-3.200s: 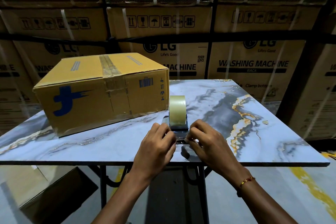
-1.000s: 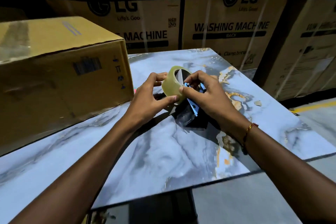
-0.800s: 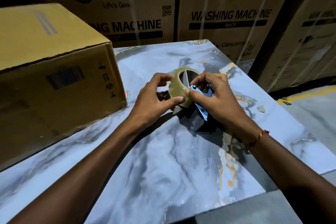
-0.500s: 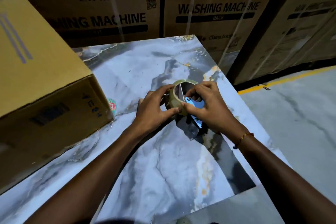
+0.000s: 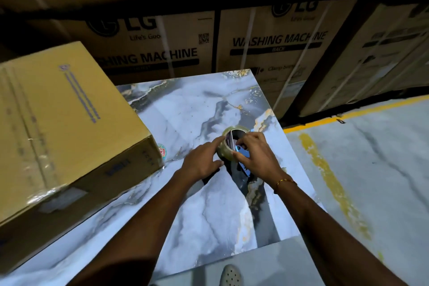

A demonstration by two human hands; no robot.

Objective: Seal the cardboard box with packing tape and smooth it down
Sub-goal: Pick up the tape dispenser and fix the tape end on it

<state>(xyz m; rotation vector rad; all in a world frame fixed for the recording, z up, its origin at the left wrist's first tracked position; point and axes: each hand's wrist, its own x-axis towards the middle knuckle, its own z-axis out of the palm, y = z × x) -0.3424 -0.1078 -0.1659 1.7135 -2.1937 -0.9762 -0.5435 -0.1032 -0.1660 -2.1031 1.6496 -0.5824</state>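
A closed yellow cardboard box (image 5: 60, 123) with clear tape along its top seam sits on the left of the marble table (image 5: 192, 211). A tape dispenser (image 5: 241, 165) with a blue and black frame and a brownish tape roll (image 5: 224, 150) lies on the table's right part. My right hand (image 5: 255, 158) grips the dispenser from the right, thumb on the roll's near side. My left hand (image 5: 202, 161) touches the roll's left side with extended fingers. Both hands are well right of the box.
Stacked washing-machine cartons (image 5: 274, 37) bound with straps stand right behind the table. The table's right edge drops to a grey floor with a yellow line (image 5: 334, 118). A grey shoe (image 5: 231, 275) shows below the near table edge.
My view has swung down and to the right, so the box fills the left. The hands stay on the tape dispenser; my left fingers have stretched out along the roll.
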